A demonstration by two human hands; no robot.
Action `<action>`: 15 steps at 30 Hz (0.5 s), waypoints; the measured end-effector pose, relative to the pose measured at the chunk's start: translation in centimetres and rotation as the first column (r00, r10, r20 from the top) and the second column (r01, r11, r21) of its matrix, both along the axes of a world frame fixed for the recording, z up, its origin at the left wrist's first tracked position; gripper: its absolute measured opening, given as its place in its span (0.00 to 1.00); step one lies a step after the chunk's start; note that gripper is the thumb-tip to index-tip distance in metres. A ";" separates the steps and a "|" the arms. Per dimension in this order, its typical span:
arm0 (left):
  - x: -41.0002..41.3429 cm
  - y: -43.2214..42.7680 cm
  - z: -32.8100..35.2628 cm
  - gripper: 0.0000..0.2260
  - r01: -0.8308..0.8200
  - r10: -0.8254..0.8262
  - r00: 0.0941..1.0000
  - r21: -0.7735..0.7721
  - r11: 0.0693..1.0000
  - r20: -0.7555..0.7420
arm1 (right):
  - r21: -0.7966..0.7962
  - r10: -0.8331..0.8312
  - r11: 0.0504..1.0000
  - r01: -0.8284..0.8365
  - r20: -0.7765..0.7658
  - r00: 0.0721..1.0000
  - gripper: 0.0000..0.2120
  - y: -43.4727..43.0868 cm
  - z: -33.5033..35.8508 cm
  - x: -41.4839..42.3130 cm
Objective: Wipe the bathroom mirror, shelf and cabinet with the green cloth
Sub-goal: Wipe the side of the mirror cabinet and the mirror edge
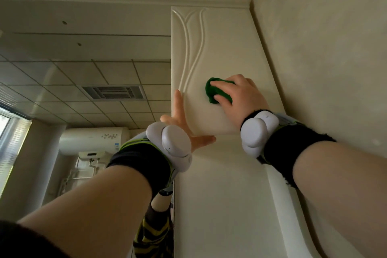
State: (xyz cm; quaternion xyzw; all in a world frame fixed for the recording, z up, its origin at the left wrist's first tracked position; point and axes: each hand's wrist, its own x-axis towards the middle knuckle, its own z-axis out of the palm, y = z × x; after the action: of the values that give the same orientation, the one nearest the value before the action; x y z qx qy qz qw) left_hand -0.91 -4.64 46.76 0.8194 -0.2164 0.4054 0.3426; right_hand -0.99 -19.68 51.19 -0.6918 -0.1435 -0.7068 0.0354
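Note:
A cream cabinet door (219, 48) with raised curved lines hangs high on the wall, seen from below. My right hand (238, 96) grips a bunched green cloth (215, 90) and presses it against the lower part of the door face. My left hand (184, 123) is spread at the door's lower left corner, with straight fingers along the left edge and under the bottom edge. The mirror (83, 81) to the left of the cabinet reflects the ceiling. No shelf is in view.
The mirror reflects a ceiling vent (114, 92), a white water heater (94, 138) and a window (8, 132). A plain wall (324, 58) stands right of the cabinet. Both wrists wear black bands with white trackers.

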 end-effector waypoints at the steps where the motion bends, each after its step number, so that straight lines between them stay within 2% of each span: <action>1: 0.2 0.1 0.1 0.54 -0.022 0.022 1.000 0.012 1.000 0.015 | 0.008 -0.001 1.000 0.001 0.005 1.000 0.17 0.0 0.4 0.0; 10: 0.7 0.0 0.1 0.54 -0.051 0.051 0.999 0.028 0.998 0.013 | 0.091 -0.015 0.996 0.009 0.059 0.998 0.17 0.6 -0.9 0.6; 15: 0.6 -0.1 0.1 0.54 -0.007 0.007 1.000 -0.003 1.000 -0.001 | 0.104 -0.031 0.994 0.024 0.063 0.998 0.18 0.5 -2.3 0.6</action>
State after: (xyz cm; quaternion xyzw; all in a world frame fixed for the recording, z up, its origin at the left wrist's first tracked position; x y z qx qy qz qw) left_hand -0.32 -4.69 46.85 0.8198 -0.2128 0.4066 0.3424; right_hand -0.37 -19.18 48.86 -0.6679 -0.0985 -0.7355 0.0568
